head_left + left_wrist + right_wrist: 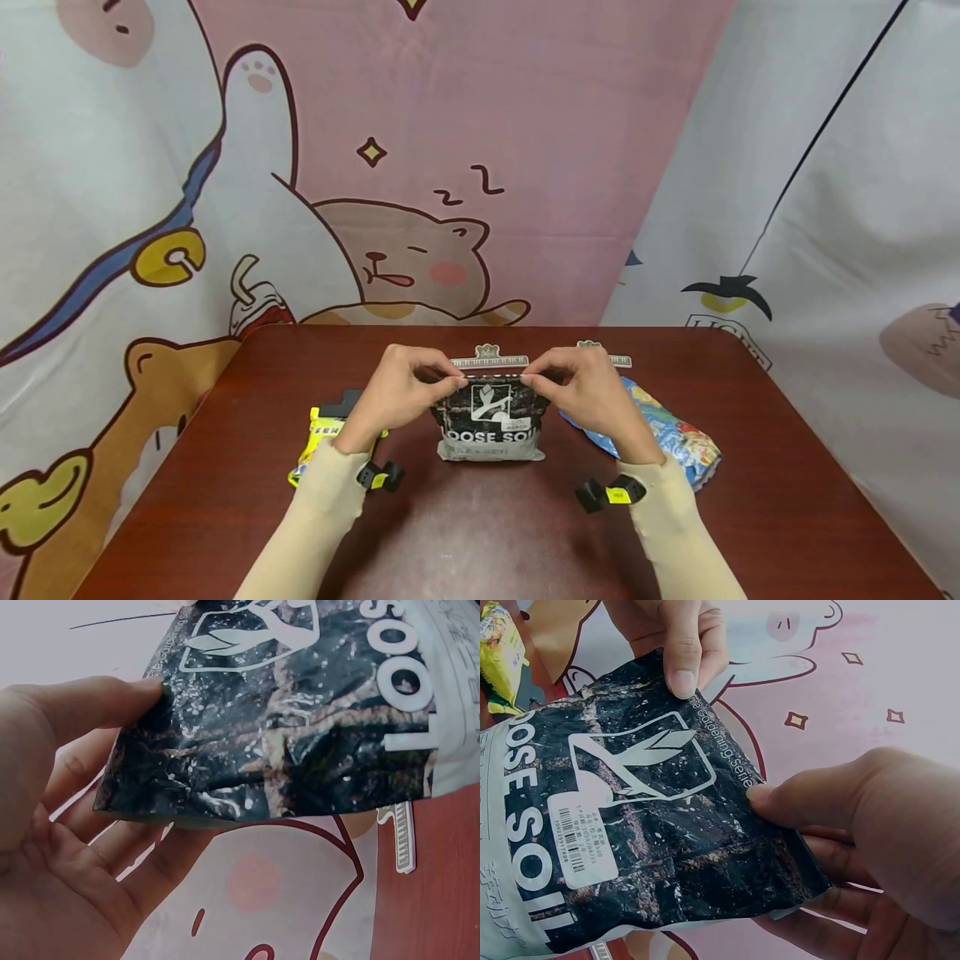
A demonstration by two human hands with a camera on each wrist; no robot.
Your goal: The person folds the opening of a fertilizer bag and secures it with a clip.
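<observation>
A black and pale grey bag of loose soil (491, 421) stands at the middle of the table, its printed front facing me. My left hand (401, 387) pinches the top edge at its left part, thumb on the front and fingers behind. Toward the other top corner, my right hand (588, 390) grips the same edge in the same way. In the right wrist view, the right thumb (802, 799) presses beside the small white lettering, and a barcode label (583, 838) sits on the bag's front. The left wrist view has the left thumb (112, 705) on the dark film.
Behind the bag lies a white clip with a keyboard-like bar (491, 361); a similar clip (620, 361) lies farther right. A yellow packet (324, 429) and a dark flat item (347, 402) are at left, a blue patterned bag (671, 425) at right. A cartoon-printed cloth (562, 167) hangs behind the table.
</observation>
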